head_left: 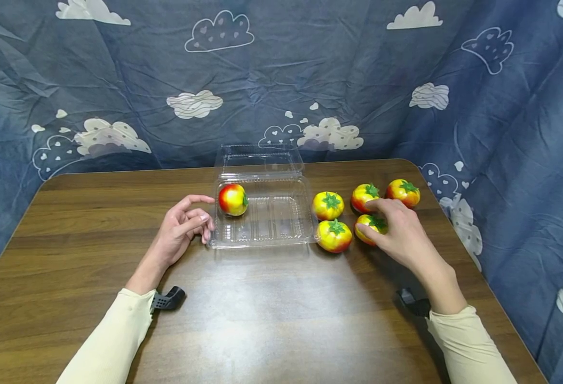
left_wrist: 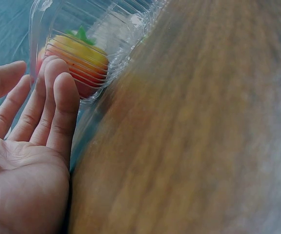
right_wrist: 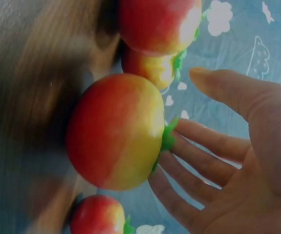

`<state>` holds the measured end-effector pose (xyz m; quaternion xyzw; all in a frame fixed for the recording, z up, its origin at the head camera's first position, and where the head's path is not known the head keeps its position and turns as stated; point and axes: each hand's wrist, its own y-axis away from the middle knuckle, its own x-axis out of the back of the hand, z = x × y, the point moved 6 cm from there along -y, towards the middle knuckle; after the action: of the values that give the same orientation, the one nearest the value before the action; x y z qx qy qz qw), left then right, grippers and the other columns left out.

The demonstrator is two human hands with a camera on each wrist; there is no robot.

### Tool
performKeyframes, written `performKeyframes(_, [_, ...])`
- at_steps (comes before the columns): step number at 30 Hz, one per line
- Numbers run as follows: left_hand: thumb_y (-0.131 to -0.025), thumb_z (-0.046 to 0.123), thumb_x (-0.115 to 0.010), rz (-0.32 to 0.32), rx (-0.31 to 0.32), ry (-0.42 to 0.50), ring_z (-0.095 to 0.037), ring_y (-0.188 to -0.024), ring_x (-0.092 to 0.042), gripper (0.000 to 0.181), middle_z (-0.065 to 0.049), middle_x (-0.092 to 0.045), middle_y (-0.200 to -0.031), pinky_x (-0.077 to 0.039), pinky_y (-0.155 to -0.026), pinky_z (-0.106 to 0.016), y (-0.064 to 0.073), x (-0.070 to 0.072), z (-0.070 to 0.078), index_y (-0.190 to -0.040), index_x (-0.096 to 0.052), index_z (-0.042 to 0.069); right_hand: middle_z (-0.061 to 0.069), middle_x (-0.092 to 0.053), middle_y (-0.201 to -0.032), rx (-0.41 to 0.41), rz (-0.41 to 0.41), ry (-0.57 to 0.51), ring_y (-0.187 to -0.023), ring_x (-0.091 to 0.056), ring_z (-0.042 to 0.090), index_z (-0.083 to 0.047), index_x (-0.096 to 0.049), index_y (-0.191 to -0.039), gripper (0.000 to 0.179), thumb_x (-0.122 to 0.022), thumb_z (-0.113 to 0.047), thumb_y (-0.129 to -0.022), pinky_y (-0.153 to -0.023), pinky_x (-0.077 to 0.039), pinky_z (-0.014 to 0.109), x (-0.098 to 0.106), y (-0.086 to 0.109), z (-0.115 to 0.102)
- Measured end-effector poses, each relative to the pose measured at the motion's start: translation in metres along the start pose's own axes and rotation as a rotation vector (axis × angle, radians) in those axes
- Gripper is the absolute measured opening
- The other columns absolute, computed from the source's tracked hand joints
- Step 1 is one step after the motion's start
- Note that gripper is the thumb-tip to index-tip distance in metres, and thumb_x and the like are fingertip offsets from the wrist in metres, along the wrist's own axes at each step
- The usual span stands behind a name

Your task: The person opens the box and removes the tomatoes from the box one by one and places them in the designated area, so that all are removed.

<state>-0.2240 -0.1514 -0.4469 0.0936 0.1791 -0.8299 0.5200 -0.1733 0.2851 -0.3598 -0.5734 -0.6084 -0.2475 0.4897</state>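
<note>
A clear plastic clamshell box [head_left: 262, 240] lies with its lid [head_left: 260, 160] tilted back. One red-and-yellow toy fruit [head_left: 232, 199] sits inside at the left, seen through the ribbed wall in the left wrist view. My left hand [head_left: 185, 229] is beside the box's left side, fingers loosely bent, fingertips right at the wall. My right hand [head_left: 401, 229] hovers over a red-and-yellow toy fruit [head_left: 369, 230] with a green leafy top. In the right wrist view its fingers are spread, thumb apart, fingertips close to that fruit's [right_wrist: 116, 131] green top.
More such fruits stand right of the box: one [head_left: 328, 205] and another [head_left: 334, 236] by its right edge, one [head_left: 364, 197] behind my right fingers and one [head_left: 403, 193] at the back right. A blue cloud-print curtain [head_left: 166, 64] hangs behind the brown wooden table [head_left: 84, 224].
</note>
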Motion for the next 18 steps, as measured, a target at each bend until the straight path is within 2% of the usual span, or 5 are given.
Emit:
performKeyframes(7, [-0.105,-0.009,-0.049,-0.005,-0.008,0.002,-0.021,-0.063,-0.066,0.033,-0.015,-0.07,-0.083,-0.057,-0.056,-0.026,0.0,0.001,-0.001,-0.138,-0.05,-0.005,0.018,-0.072,-0.118,0.06,0.011,-0.014,-0.114,-0.063,0.037,0.001,-0.07,-0.123,0.044,-0.086,-0.019,-0.088,-0.104,-0.049,0.054,-0.005,-0.007,-0.014])
performKeyframes(12, [-0.105,-0.009,-0.048,-0.01,-0.013,-0.002,-0.021,-0.063,-0.065,0.033,-0.014,-0.069,-0.083,-0.057,-0.056,-0.026,0.0,0.001,-0.001,-0.138,-0.05,-0.004,0.017,-0.072,-0.118,0.066,0.005,-0.025,-0.112,-0.063,0.036,0.001,-0.069,-0.124,0.044,-0.085,-0.02,-0.089,-0.103,-0.05,0.054,-0.006,-0.016,-0.028])
performKeyframes(18, [-0.105,-0.008,-0.049,-0.004,-0.007,-0.002,-0.021,-0.063,-0.066,0.034,-0.014,-0.069,-0.083,-0.057,-0.056,-0.026,0.0,-0.001,0.0,-0.138,-0.05,-0.005,0.016,-0.072,-0.117,0.083,-0.002,-0.05,-0.105,-0.063,0.034,-0.001,-0.069,-0.126,0.044,-0.084,-0.022,-0.09,-0.094,-0.052,0.049,-0.012,-0.03,-0.047])
